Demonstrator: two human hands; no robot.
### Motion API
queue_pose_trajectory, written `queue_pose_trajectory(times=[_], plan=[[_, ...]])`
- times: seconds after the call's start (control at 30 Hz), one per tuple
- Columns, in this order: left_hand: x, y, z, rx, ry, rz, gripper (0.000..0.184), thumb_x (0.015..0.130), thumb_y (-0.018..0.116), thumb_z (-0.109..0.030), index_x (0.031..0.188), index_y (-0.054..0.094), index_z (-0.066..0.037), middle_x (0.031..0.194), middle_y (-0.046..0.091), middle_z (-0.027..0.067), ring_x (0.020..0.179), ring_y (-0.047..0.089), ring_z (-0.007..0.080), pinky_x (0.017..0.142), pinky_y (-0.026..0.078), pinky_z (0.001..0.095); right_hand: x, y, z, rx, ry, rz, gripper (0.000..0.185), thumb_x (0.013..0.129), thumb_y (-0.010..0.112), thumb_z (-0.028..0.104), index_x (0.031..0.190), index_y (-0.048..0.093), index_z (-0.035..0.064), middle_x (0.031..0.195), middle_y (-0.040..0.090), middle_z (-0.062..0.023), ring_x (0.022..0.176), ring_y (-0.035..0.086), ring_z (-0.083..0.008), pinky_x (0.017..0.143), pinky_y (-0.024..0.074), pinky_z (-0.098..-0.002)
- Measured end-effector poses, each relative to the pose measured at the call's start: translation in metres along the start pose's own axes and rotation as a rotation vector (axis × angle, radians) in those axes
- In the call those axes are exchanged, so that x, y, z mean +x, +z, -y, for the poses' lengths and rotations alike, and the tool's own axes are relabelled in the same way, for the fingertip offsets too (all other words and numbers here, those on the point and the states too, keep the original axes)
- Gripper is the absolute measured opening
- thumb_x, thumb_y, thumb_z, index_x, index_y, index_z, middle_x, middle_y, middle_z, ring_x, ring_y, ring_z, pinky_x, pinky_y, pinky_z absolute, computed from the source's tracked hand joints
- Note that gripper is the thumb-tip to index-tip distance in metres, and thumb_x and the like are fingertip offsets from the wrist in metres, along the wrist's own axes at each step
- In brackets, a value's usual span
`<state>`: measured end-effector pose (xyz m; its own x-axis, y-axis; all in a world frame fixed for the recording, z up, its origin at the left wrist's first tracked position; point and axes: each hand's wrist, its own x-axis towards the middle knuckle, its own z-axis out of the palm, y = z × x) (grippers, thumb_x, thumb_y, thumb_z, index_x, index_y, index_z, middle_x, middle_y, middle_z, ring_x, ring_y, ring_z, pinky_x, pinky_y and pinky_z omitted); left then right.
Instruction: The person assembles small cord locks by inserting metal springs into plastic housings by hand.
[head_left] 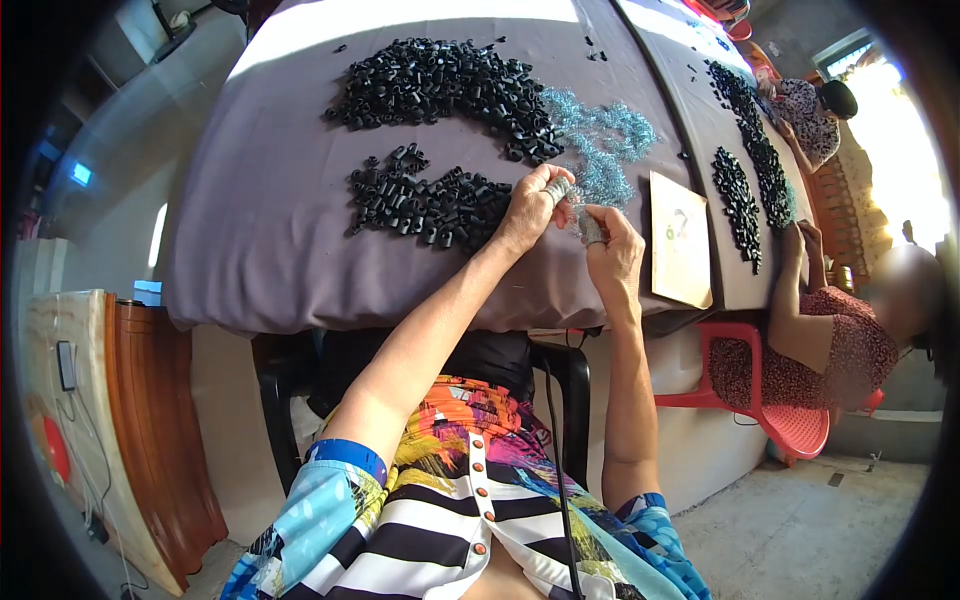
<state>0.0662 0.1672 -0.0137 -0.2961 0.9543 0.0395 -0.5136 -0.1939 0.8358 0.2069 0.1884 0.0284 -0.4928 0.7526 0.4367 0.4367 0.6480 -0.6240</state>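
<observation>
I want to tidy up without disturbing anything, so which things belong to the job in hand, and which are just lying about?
Seem part of the job:
shiny coil-like pieces, at the left hand and right hand
far black pile
near black pile

Probably just lying about:
flat board, untouched
dark device on the side table
</observation>
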Motion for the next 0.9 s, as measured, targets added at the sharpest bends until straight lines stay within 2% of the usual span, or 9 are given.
queue_pose_trajectory(times=[0.03, 0.13, 0.17, 0.23, 0.37, 0.57, 0.77, 0.9], plan=[[0.0, 0.001, -0.001, 0.003, -0.005, 0.011, 0.011, 0.088, 0.052, -0.01, 0.097, 0.051, -0.005, 0.073, 0.056, 0.003, 0.057, 0.052, 0.0085, 0.048, 0.041, 0.0208, 0.0, -0.001, -0.001, 0.01, 0.018, -0.006, 0.033, 0.069, 0.045, -0.012, 0.095, 0.061, 0.0011, 0.076, 0.062, -0.0094, 0.067, 0.058, -0.0114, 0.062, 0.0462, -0.0244], [0.004, 0.0, -0.002, 0.029, -0.013, 0.088, 0.018, 0.085, 0.056, -0.009, 0.102, 0.051, -0.004, 0.073, 0.057, 0.0026, 0.056, 0.052, 0.0084, 0.048, 0.041, 0.0206, 0.007, -0.006, 0.002, 0.069, 0.046, 0.035, 0.03, 0.067, 0.05, -0.01, 0.093, 0.061, 0.0017, 0.077, 0.06, -0.0129, 0.068, 0.06, -0.0228, 0.063, 0.0462, -0.0298], [0.005, -0.004, -0.001, 0.049, -0.01, 0.138, 0.021, 0.084, 0.057, -0.008, 0.104, 0.051, -0.004, 0.074, 0.057, 0.0024, 0.056, 0.052, 0.0085, 0.048, 0.041, 0.0206, 0.007, -0.003, -0.005, 0.134, 0.067, 0.023, 0.028, 0.068, 0.054, -0.01, 0.092, 0.062, 0.0016, 0.078, 0.062, -0.0102, 0.071, 0.061, -0.0179, 0.065, 0.0469, -0.027], [0.004, -0.005, -0.004, 0.079, -0.009, 0.204, 0.025, 0.083, 0.057, -0.004, 0.107, 0.052, -0.002, 0.075, 0.059, 0.0025, 0.056, 0.053, 0.0092, 0.048, 0.043, 0.0213, 0.009, -0.001, -0.001, 0.209, 0.139, 0.002, 0.026, 0.069, 0.055, -0.01, 0.092, 0.062, 0.0015, 0.08, 0.064, -0.0092, 0.074, 0.061, -0.015, 0.067, 0.0474, -0.0255], [0.003, -0.006, -0.009, 0.005, -0.128, 0.235, 0.017, 0.084, 0.054, -0.004, 0.1, 0.055, -0.001, 0.075, 0.06, 0.004, 0.058, 0.056, 0.0104, 0.05, 0.045, 0.0218, 0.008, 0.002, -0.013, 0.343, 0.208, -0.011, 0.023, 0.072, 0.057, -0.009, 0.092, 0.062, 0.0013, 0.082, 0.065, -0.0066, 0.079, 0.061, -0.0103, 0.071, 0.0476, -0.0234], [0.002, -0.008, -0.007, -0.074, -0.12, 0.24, 0.016, 0.083, 0.054, -0.005, 0.098, 0.057, -0.002, 0.073, 0.061, 0.006, 0.058, 0.058, 0.0108, 0.048, 0.045, 0.0214, 0.005, 0.0, -0.019, 0.532, 0.191, 0.022, 0.019, 0.076, 0.057, -0.007, 0.093, 0.061, -0.0013, 0.082, 0.063, -0.0037, 0.078, 0.059, -0.0097, 0.071, 0.0467, -0.0228], [0.001, -0.008, -0.009, -0.052, -0.119, 0.233, 0.021, 0.078, 0.061, -0.005, 0.098, 0.057, -0.002, 0.074, 0.063, 0.0066, 0.056, 0.058, 0.0108, 0.046, 0.044, 0.0201, 0.006, -0.003, -0.014, 0.746, 0.389, 0.105, 0.013, 0.084, 0.053, 0.001, 0.095, 0.061, -0.0008, 0.083, 0.061, -0.004, 0.07, 0.055, -0.0083, 0.066, 0.0451, -0.0214], [0.002, -0.009, -0.008, -0.063, -0.121, 0.228, 0.021, 0.078, 0.061, -0.005, 0.098, 0.057, -0.002, 0.075, 0.063, 0.0067, 0.055, 0.058, 0.0109, 0.046, 0.044, 0.0201, 0.005, 0.0, -0.014, 0.848, 0.387, 0.052, 0.015, 0.083, 0.054, 0.0, 0.097, 0.059, -0.0002, 0.082, 0.06, -0.003, 0.07, 0.054, -0.0082, 0.066, 0.045, -0.0215]])
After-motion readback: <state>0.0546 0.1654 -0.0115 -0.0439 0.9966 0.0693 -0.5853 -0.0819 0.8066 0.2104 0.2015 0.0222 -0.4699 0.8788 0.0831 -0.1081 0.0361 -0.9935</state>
